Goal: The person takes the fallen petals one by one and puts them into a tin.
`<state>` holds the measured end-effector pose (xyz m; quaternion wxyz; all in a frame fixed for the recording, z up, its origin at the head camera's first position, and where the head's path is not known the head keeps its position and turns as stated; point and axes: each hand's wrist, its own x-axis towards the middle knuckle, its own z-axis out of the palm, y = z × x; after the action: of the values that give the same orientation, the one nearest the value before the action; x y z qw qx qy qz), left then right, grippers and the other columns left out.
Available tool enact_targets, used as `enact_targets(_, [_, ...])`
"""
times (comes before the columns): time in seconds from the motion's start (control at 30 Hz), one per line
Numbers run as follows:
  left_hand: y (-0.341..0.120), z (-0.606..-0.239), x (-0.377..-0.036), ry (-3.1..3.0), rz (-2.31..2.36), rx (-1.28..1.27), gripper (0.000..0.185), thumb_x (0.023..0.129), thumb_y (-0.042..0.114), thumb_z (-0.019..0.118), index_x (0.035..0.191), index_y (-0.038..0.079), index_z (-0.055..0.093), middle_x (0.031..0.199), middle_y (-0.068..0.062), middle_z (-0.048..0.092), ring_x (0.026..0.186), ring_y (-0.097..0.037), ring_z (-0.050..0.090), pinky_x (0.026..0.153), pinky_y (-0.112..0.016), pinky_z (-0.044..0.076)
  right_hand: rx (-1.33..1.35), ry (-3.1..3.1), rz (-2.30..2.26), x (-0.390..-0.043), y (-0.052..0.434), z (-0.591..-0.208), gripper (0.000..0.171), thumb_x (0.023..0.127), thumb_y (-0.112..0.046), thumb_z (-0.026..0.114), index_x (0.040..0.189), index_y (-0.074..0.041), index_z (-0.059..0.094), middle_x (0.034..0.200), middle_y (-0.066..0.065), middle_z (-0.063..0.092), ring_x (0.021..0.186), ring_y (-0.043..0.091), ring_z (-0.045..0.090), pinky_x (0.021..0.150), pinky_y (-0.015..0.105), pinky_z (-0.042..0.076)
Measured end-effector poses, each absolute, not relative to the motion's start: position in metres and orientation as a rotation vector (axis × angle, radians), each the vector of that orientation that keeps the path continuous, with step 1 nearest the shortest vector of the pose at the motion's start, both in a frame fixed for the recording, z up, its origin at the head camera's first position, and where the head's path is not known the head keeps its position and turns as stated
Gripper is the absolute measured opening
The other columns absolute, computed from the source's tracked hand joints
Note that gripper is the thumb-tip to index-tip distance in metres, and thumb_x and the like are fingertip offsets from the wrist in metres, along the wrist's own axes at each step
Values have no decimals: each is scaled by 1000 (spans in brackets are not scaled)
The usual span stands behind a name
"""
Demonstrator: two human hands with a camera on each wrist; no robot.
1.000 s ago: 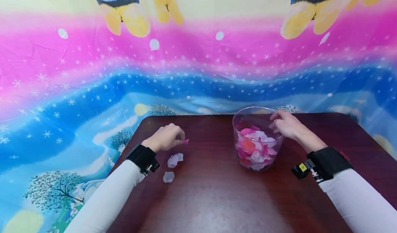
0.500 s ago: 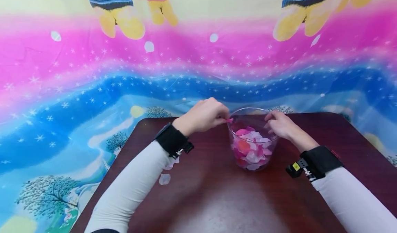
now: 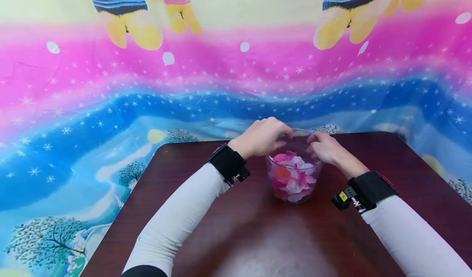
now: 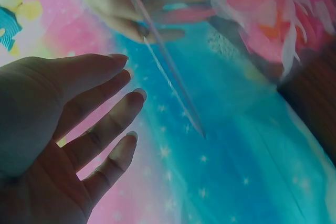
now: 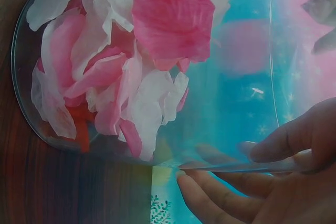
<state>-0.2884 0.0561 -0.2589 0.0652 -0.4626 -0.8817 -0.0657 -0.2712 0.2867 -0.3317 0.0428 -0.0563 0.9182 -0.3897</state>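
Petals (image 3: 293, 174) half fill our bowl (image 3: 293, 191); left hand (image 3: 262, 137) hovers spread above, right hand (image 3: 326, 148) pinching the rim.

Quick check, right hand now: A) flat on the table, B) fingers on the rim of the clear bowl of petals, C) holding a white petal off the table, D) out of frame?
B: the right hand has its fingers over the rim of the clear bowl, which holds pink and white petals.
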Motion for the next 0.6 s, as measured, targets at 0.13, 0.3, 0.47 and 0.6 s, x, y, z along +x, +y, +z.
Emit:
enact_targets(0.13, [34,-252,-290,-2700,-202,-1335,23,99,21,70,122,20,74,122,4,71,110,-13,65,86,-32,55,-187,2812,-1180,-271,287,-332,41,101,-7,32,134,13,45,124,35,62,106,47,65,79,46,57])
enact_targets(0.3, [-7,-250,-292,-2704,-208,-1285,19,98,16,71,116,16,76,117,1,73,100,-14,66,83,-33,55,-207,2806,-1179,-271,286,-331,41,101,-7,32,134,13,45,124,35,61,106,47,65,78,45,57])
enact_targets(0.47, [-57,-259,-290,-2733,-207,-1240,11,96,10,72,104,15,77,104,1,74,93,-15,67,81,-34,55,-224,2797,-1185,-271,286,-331,40,101,-6,32,134,13,45,123,36,62,105,48,65,78,47,57])
enact_targets(0.6, [-99,-278,-285,-2829,-187,-1184,11,93,7,74,98,18,76,98,4,73,90,-13,67,79,-36,57,-235,2794,-1186,-271,287,-331,40,101,-6,32,133,14,44,122,37,62,105,49,66,77,47,58])
